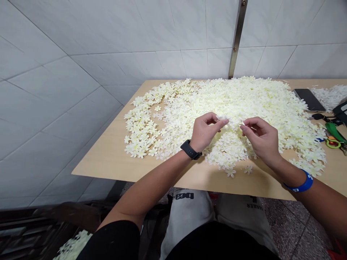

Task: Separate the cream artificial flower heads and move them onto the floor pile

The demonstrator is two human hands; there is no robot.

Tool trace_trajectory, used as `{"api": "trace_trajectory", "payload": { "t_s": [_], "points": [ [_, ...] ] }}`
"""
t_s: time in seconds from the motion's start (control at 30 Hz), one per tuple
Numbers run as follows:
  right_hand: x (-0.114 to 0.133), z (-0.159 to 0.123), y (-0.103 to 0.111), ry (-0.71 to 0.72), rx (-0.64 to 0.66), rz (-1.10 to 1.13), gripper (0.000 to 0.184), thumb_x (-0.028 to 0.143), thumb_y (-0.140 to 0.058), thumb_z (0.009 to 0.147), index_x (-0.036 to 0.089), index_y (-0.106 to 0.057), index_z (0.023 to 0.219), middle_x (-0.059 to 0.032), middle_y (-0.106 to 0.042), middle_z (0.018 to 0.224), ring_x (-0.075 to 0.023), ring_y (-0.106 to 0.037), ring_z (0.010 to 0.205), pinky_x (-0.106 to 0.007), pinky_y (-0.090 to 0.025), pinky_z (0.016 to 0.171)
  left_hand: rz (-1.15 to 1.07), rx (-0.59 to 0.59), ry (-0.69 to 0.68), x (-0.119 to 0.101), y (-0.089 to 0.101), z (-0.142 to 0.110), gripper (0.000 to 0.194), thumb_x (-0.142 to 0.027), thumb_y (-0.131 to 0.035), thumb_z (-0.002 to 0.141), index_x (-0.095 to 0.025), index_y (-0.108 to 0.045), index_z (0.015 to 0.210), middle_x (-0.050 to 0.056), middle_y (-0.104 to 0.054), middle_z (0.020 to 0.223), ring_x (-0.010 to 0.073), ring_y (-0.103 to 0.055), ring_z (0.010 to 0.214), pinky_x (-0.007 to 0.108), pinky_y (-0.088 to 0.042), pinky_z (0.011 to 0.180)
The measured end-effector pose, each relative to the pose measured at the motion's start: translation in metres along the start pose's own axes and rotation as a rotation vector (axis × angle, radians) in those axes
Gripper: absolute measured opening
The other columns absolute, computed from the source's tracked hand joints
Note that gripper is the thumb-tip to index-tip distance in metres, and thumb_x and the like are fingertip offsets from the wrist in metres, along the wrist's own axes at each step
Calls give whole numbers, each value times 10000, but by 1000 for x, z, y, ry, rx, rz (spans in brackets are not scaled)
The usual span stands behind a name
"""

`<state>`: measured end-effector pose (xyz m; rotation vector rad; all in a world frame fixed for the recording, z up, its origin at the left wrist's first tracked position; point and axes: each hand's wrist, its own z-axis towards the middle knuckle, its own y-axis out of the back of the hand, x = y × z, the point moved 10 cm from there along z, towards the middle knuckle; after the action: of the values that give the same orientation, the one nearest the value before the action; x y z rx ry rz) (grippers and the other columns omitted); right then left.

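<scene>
A big heap of small cream-white artificial flowers [233, 104] covers the middle of a light wooden table [108, 159]. My left hand [204, 131] hovers over the heap's near side, its fingers pinched on one white flower [222, 117]. My right hand [261, 139] is just to the right, thumb and forefinger pinched on a tiny white piece [243, 124] that I cannot make out. The two hands are a few centimetres apart. A black watch is on my left wrist, a blue band on my right.
A dark phone [309, 99] lies at the table's back right, beside another pile of white pieces [330, 95]. Green-handled scissors [334, 135] and black items sit at the right edge. White tiled walls stand behind and to the left. More flowers [73, 245] lie below, at the lower left.
</scene>
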<state>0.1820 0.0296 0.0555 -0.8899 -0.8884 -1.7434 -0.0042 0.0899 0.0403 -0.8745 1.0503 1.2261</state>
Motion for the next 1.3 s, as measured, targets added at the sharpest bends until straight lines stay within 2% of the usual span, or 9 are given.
{"api": "trace_trajectory", "payload": {
  "t_s": [0.1,0.23,0.33,0.5,0.6,0.67,0.73,1.0,1.3],
  "points": [
    [2,0,-1,2,12,-5,25,229,-719,850,215,-698,846,-18,-666,838,-146,-630,742,-310,-544,702,37,-23,-96,-8,5,3,333,-414,-816,780,-181,-583,730,-18,-630,739,88,-589,656,255,-531,667],
    [1,0,-1,-4,10,-12,43,253,-720,851,218,-695,846,-24,-673,841,-157,-638,748,-324,-555,706,46,-12,-88,-3,7,9,234,-370,-786,803,-198,-641,868,4,-672,839,105,-594,726,252,-524,672],
    [-1,0,-1,-13,10,-12,73,281,-728,848,217,-693,841,-23,-672,828,-154,-631,720,-321,-558,683,160,-31,-112,-2,12,12,186,-382,-735,853,-201,-694,843,22,-699,852,125,-591,744,280,-512,714],
    [-4,1,-2,-45,14,13,99,300,-750,835,212,-705,840,-21,-669,813,-140,-612,667,-306,-555,638,461,-128,-396,-32,14,2,143,-359,-755,855,-233,-712,905,53,-705,1064,221,-612,1083,394,-461,1004],
    [-4,0,-3,-55,14,41,99,294,-769,818,214,-711,825,-12,-662,784,-135,-604,650,-298,-549,628,442,18,-486,-40,-7,-8,160,-376,-702,913,-239,-741,985,56,-729,1066,209,-640,1068,383,-482,988],
    [-4,0,-5,-47,34,59,101,297,-775,814,215,-716,818,-10,-662,777,-133,-600,643,-296,-548,629,357,135,-471,-38,-21,-14,176,-377,-681,933,-231,-757,995,55,-753,1023,183,-669,979,340,-524,892],
    [-3,0,-9,-35,79,61,115,312,-779,816,215,-719,807,-16,-672,791,-135,-602,647,-301,-549,634,286,175,-436,-34,-27,-17,174,-373,-686,930,-229,-771,980,55,-767,1007,168,-682,935,310,-538,817],
    [-1,-2,-16,-49,135,99,95,302,-784,802,223,-736,781,-13,-678,754,-138,-603,625,-297,-546,596,147,151,-356,-32,-23,-15,229,-446,-733,882,-234,-789,813,41,-786,877,164,-692,820,328,-540,787],
    [-6,-1,-15,-93,143,103,63,263,-779,788,217,-739,772,-5,-668,712,-135,-605,611,-289,-541,580,180,132,-333,-33,-22,-13,288,-472,-727,880,-217,-743,747,27,-755,790,141,-654,761,285,-499,684]
  ]
}}
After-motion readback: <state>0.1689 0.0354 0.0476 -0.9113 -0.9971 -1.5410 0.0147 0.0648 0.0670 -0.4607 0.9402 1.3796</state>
